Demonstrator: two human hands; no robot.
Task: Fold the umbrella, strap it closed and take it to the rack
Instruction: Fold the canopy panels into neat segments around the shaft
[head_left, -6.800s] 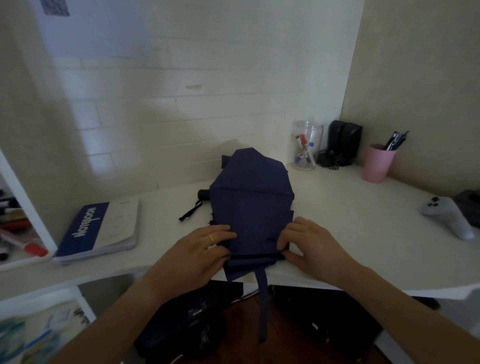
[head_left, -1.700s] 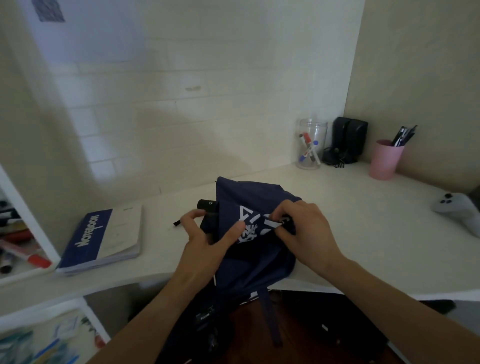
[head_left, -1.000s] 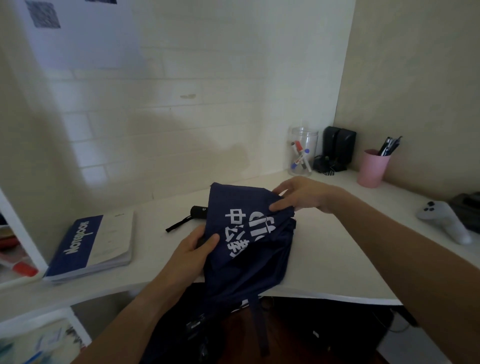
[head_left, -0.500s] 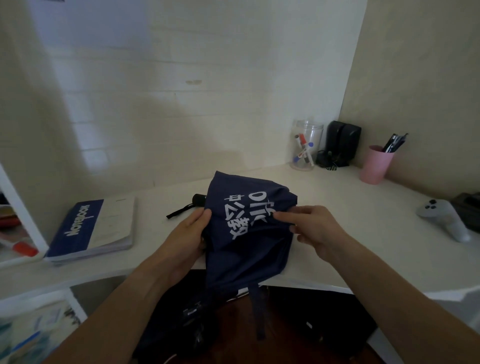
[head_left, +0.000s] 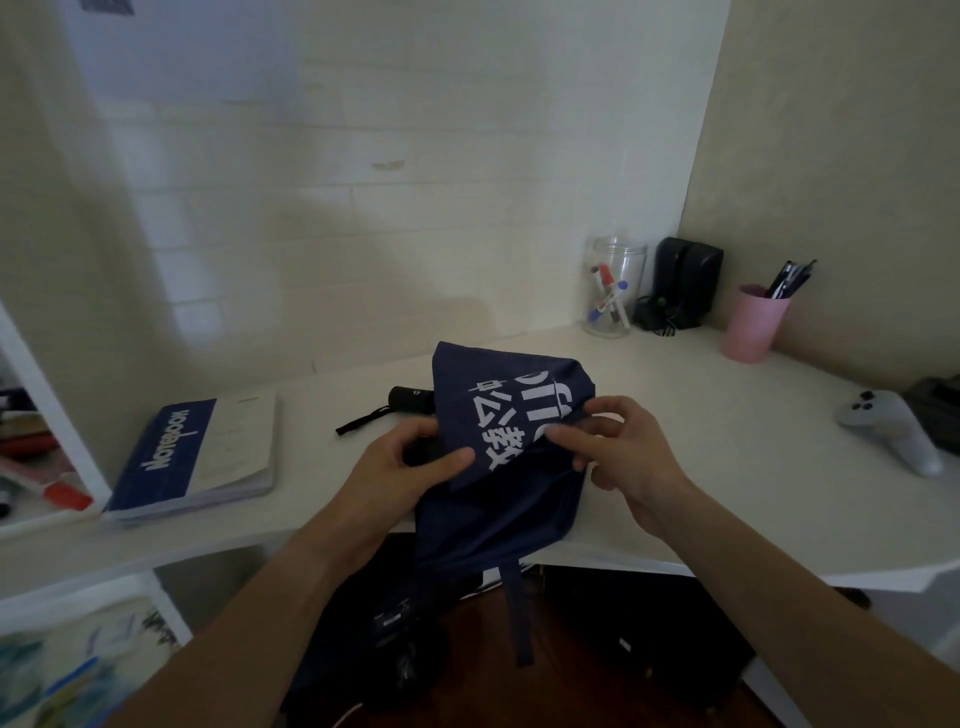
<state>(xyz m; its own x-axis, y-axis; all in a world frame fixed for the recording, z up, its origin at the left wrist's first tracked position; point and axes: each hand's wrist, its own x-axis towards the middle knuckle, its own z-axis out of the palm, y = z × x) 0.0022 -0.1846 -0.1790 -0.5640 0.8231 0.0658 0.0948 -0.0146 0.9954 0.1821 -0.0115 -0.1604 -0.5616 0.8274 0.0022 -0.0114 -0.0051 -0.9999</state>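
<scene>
A dark blue folding umbrella (head_left: 498, 499) with white printed characters lies collapsed across the front edge of the white desk (head_left: 727, 467). Its black handle (head_left: 410, 401) with a wrist loop points back left. The closing strap (head_left: 521, 613) hangs loose below the desk edge. My left hand (head_left: 410, 467) grips the canopy's left side, thumb on the fabric. My right hand (head_left: 618, 447) pinches a fold of the canopy at its right edge. No rack is in view.
A blue notebook (head_left: 197, 457) lies at the left beside a white shelf unit (head_left: 47, 415). At the back right stand a clear jar of markers (head_left: 613, 291), black speakers (head_left: 685, 280) and a pink pen cup (head_left: 753, 322). A white game controller (head_left: 893, 431) rests far right.
My right hand has drawn a fold of fabric across the canopy's right side. My left thumb has moved onto the printed panel. The umbrella stays in the same spot on the desk.
</scene>
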